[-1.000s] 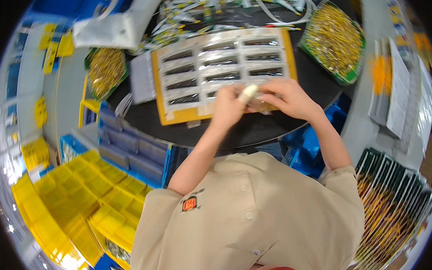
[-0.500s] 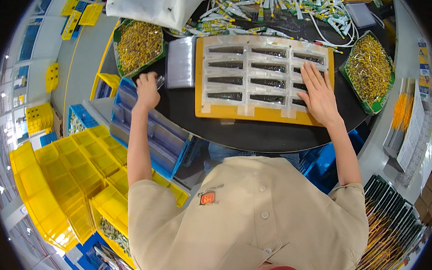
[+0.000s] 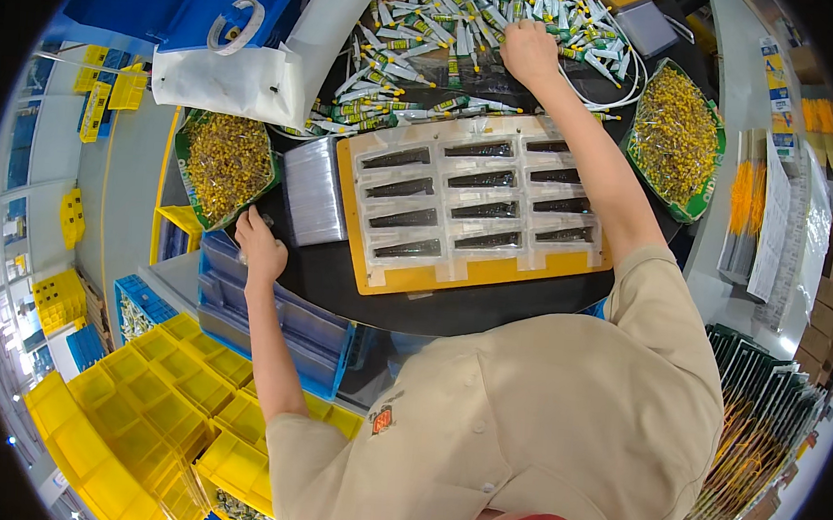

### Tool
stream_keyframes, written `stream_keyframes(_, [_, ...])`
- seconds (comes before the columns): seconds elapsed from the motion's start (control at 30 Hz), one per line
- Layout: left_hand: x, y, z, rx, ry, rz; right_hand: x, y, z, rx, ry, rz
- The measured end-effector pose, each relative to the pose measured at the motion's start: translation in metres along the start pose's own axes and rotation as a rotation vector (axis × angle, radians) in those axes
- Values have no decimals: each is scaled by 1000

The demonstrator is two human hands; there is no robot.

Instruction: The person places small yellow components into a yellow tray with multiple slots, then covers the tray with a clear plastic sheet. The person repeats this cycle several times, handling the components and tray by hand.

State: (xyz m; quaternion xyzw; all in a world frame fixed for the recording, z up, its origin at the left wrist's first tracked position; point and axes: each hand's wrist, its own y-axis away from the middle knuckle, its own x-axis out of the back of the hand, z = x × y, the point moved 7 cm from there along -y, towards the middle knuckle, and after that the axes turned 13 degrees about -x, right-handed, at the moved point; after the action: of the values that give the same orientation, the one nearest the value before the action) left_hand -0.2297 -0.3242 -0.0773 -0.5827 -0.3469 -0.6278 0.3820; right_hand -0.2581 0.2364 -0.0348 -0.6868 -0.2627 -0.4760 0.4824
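My right hand (image 3: 530, 55) reaches over the far pile of small white, green and yellow tubes (image 3: 454, 38), its fingers curled down among them; what lies under the fingertips is hidden. My left hand (image 3: 263, 251) is half closed at the table's left edge, just below a green box of small yellow-tipped pieces (image 3: 222, 167). Something small and clear shows by its fingers, too small to name. Between my arms lies a yellow-edged board (image 3: 491, 288) with rows of clear plastic trays (image 3: 448, 205), each having a dark wedge-shaped hollow.
A stack of clear plastic sheets (image 3: 314, 192) stands left of the board. Another green box (image 3: 676, 142) of yellow-tipped pieces is at the right, beside a white cable (image 3: 588, 101). Yellow bins (image 3: 151, 387) and a blue crate (image 3: 270, 318) are at the lower left.
My right hand has left the trays on the board and moved away to the tube pile. My left hand stays at the left edge. The whole view has shifted and tilted.
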Motion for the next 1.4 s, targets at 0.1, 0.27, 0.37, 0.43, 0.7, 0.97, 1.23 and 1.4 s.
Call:
stream_keyframes(0.1, [16, -6, 6, 6, 108, 20, 14, 2, 6, -88, 5, -102])
stream_keyframes(0.27, [94, -23, 54, -47, 261, 324, 98, 80, 3, 252, -575, -88])
stream_keyframes(0.37, [105, -83, 123, -260, 470, 471, 123, 136, -19, 538, -468, -79])
stream_keyframes(0.43, [89, -128, 174, -434, 578, 430, 126, 147, -28, 629, -424, -88])
stream_keyframes(0.7, [38, -221, 264, -739, 349, 297, 38, 43, -72, 97, -288, -53])
stream_keyframes(0.97, [58, -87, 227, -283, 1283, 38, 75, 89, -106, 456, -712, -147])
stream_keyframes(1.23, [64, -58, 230, -715, 610, 309, 97, 134, -146, 739, -514, -155])
stream_keyframes(1.4, [69, -98, 209, -596, 599, 386, 10, 66, -141, 317, -407, -745])
